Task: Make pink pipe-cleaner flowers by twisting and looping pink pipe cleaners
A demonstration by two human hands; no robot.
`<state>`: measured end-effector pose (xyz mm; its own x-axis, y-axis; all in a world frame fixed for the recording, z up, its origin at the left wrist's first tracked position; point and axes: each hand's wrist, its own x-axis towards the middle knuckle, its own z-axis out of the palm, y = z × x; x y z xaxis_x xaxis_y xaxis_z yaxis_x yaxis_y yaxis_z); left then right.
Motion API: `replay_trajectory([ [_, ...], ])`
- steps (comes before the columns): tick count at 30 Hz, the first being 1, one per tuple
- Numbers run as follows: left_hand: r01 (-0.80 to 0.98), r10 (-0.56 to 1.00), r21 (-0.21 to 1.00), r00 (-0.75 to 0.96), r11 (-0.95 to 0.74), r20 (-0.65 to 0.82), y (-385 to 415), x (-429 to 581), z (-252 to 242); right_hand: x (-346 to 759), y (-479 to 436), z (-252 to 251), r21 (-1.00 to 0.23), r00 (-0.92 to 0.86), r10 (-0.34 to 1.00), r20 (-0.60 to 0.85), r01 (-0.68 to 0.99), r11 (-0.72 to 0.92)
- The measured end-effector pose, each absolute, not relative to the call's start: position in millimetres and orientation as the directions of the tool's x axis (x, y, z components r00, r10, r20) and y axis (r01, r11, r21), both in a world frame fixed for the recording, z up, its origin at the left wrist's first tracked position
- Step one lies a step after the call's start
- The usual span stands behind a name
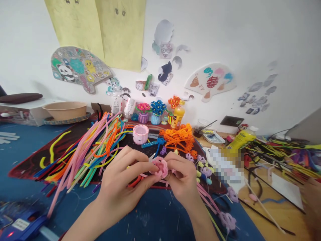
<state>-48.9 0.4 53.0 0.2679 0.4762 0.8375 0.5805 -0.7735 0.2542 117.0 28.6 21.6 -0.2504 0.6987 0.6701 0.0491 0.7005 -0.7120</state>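
Between my two hands is a pink pipe-cleaner flower (pixel 160 168), its loops curled into a ring. My left hand (pixel 127 170) pinches its left side with thumb and fingertips. On the other side, my right hand (pixel 182 170) is closed on the flower's right edge. Just beyond my hands stands a small pink pot (pixel 140 134) wrapped in fuzzy stems. Orange pipe-cleaner flowers (pixel 179 139) lie in a heap behind my right hand. Left of my left hand spreads a bundle of coloured pipe cleaners (pixel 85 144), many of them pink.
A blue glue gun (pixel 25 222) with a red light lies at the front left. Small potted flowers (pixel 157 112) and a juice bottle (pixel 178 115) stand by the wall. Lilac flowers (pixel 227 219) lie at right. Another person's hand (pixel 313 197) shows at the right edge.
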Motion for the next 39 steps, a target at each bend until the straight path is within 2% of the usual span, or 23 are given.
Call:
replay_trajectory([
  [5,0.536,0.542,0.346,0.265,-0.770,0.797,0.5,-52.4,59.8,117.9,28.3,22.1,-0.665,-0.302,0.665,0.684,0.117,0.737],
  [10,0.493,0.604,0.413,0.331,-0.766,0.726,3.2,-60.9,63.3,118.1,30.6,21.8,-0.677,-0.405,0.664,0.628,0.137,0.723],
  [14,0.443,0.683,0.533,0.322,-0.721,0.656,5.9,-65.7,58.0,117.5,31.0,20.9,-0.691,-0.475,0.657,0.585,0.133,0.711],
  [17,0.415,0.729,0.604,0.302,-0.681,0.614,7.3,-66.2,55.3,116.7,30.8,19.8,-0.700,-0.488,0.663,0.568,0.138,0.701],
  [20,0.406,0.742,0.625,0.288,-0.667,0.605,7.5,-64.9,57.4,115.8,31.2,19.4,-0.736,-0.449,0.693,0.564,0.106,0.668],
  [23,0.411,0.695,0.571,0.284,-0.711,0.661,6.2,-63.4,59.4,115.2,32.1,19.3,-0.782,-0.381,0.738,0.557,0.059,0.621],
  [27,0.462,0.571,0.403,0.316,-0.790,0.758,4.3,-63.2,55.6,114.8,32.6,18.7,-0.792,-0.352,0.748,0.563,0.028,0.609],
  [30,0.525,0.531,0.309,0.346,-0.793,0.774,2.7,-64.3,51.7,114.5,32.3,18.1,-0.786,-0.349,0.747,0.566,0.043,0.616],
  [34,0.585,0.532,0.263,0.353,-0.767,0.770,0.9,-64.6,49.8,114.8,31.5,17.6,-0.752,-0.344,0.731,0.589,0.098,0.652],
  [39,0.582,0.527,0.267,0.337,-0.768,0.780,2.8,-61.4,52.5,115.6,30.8,18.6,-0.756,-0.340,0.744,0.575,0.127,0.642],
])
